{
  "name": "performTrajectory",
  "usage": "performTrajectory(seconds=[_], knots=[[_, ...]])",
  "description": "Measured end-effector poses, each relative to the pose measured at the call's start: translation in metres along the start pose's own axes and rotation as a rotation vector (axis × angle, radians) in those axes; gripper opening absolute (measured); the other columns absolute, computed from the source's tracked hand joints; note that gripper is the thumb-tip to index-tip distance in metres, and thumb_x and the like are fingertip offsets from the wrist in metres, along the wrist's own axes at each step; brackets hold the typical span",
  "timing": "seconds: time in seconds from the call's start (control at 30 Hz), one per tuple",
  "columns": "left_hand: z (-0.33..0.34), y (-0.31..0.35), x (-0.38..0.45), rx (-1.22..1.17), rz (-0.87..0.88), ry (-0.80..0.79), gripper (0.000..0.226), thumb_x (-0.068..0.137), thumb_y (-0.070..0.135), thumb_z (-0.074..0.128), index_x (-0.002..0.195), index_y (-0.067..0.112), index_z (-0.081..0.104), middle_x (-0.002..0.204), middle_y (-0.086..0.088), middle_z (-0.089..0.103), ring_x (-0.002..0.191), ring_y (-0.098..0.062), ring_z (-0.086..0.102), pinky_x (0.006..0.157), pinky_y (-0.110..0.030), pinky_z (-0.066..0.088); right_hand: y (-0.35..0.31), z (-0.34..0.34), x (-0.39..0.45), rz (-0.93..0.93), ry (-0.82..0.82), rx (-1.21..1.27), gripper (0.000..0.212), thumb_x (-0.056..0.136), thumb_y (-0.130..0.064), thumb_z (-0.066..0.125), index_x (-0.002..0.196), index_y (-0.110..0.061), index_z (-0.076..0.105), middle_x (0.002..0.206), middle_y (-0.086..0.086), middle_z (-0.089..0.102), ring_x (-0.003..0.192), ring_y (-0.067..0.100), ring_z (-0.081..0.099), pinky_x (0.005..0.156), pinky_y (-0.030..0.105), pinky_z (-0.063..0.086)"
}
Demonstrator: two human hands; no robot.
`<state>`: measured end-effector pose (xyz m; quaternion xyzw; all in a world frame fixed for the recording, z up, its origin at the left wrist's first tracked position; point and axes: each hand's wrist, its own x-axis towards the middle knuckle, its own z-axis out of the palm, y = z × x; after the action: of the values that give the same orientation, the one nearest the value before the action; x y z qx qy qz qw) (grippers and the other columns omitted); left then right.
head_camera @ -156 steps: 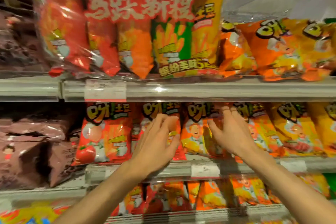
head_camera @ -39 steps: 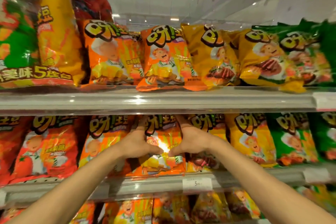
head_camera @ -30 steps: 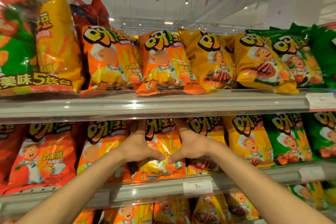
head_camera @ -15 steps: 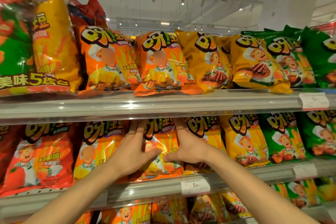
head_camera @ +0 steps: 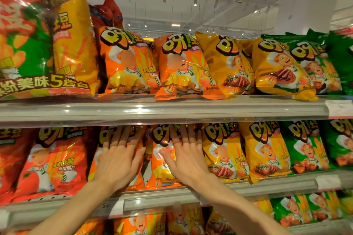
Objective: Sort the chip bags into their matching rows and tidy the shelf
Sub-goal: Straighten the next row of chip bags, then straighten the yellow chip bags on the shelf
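Note:
On the middle shelf (head_camera: 267,187) stand rows of chip bags: red ones (head_camera: 55,162) at left, orange ones in the middle, yellow ones (head_camera: 225,154) and green ones (head_camera: 305,147) to the right. My left hand (head_camera: 118,160) lies flat, fingers spread, against an orange bag (head_camera: 95,166) that it mostly hides. My right hand (head_camera: 185,152) lies flat on the neighbouring orange bag (head_camera: 160,170). A narrow dark gap shows between the two bags. Neither hand grips anything.
The upper shelf (head_camera: 172,108) holds a large multipack (head_camera: 44,49) at left, then orange bags (head_camera: 126,66), yellow bags (head_camera: 229,66) and green bags (head_camera: 321,66). A price tag (head_camera: 340,108) hangs at its right end. More bags fill the lower shelf (head_camera: 305,225).
Both hands let go of the edges of the orange bag they were pinching and flattened out, the left onto the bag to its left. The view shifted slightly right.

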<state>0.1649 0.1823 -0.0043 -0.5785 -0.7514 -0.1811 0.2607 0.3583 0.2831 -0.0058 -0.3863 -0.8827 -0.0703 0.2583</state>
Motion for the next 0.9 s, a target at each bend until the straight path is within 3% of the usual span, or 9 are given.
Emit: performTrajectory(seconds=[0.07, 0.3, 0.47, 0.63, 0.77, 0.9], knots=[[0.004, 0.001, 0.001, -0.009, -0.03, -0.024, 0.061, 0.098, 0.051, 0.027, 0.153, 0.026, 0.04, 0.149, -0.017, 0.049, 0.138, -0.038, 0.045, 0.113, -0.056, 0.023, -0.005, 0.002, 0.001, 0.021, 0.004, -0.021, 0.078, 0.098, -0.069, 0.02, 0.156, -0.018, 0.033, 0.162, 0.018, 0.026, 0.151, 0.04, 0.016, 0.116, 0.058, -0.005], [0.007, 0.004, 0.002, -0.022, -0.051, 0.004, 0.061, 0.097, 0.05, 0.03, 0.15, 0.024, 0.045, 0.142, -0.02, 0.056, 0.136, -0.039, 0.048, 0.111, -0.058, 0.026, -0.007, 0.001, 0.003, 0.0, 0.006, -0.061, 0.081, 0.097, -0.072, 0.016, 0.157, -0.019, 0.029, 0.163, 0.015, 0.025, 0.154, 0.034, 0.008, 0.119, 0.058, -0.009], [0.005, 0.002, 0.0, -0.063, -0.044, 0.006, 0.062, 0.099, 0.053, 0.028, 0.15, 0.021, 0.045, 0.144, -0.02, 0.053, 0.138, -0.039, 0.044, 0.114, -0.056, 0.025, -0.007, -0.003, 0.001, -0.002, -0.003, -0.038, 0.083, 0.096, -0.074, 0.009, 0.16, -0.021, 0.012, 0.167, 0.011, 0.013, 0.155, 0.029, -0.001, 0.12, 0.055, -0.012], [-0.005, 0.015, 0.001, -0.138, -0.023, 0.067, 0.06, 0.096, 0.05, 0.037, 0.141, 0.013, 0.054, 0.133, -0.022, 0.058, 0.122, -0.042, 0.052, 0.101, -0.054, 0.04, 0.0, -0.02, -0.016, 0.057, 0.101, 0.102, 0.07, 0.101, -0.061, 0.021, 0.147, -0.012, 0.04, 0.15, 0.013, 0.043, 0.141, 0.03, 0.033, 0.12, 0.049, 0.018], [-0.014, 0.059, -0.004, -0.3, 0.09, 0.178, 0.047, 0.093, 0.041, 0.047, 0.128, 0.011, 0.058, 0.114, -0.014, 0.058, 0.106, -0.035, 0.054, 0.086, -0.045, 0.047, 0.043, -0.04, -0.03, 0.087, 0.176, 0.106, 0.054, 0.1, -0.048, 0.041, 0.135, -0.007, 0.049, 0.124, 0.016, 0.056, 0.117, 0.034, 0.051, 0.099, 0.046, 0.044], [-0.023, 0.123, 0.002, -0.488, 0.121, 0.108, 0.045, 0.094, 0.04, 0.05, 0.133, 0.019, 0.054, 0.12, 0.0, 0.053, 0.105, -0.02, 0.057, 0.081, -0.036, 0.049, 0.102, -0.072, -0.04, 0.133, 0.163, 0.119, 0.043, 0.098, -0.036, 0.054, 0.13, -0.007, 0.054, 0.12, 0.013, 0.057, 0.113, 0.032, 0.054, 0.096, 0.039, 0.045]])
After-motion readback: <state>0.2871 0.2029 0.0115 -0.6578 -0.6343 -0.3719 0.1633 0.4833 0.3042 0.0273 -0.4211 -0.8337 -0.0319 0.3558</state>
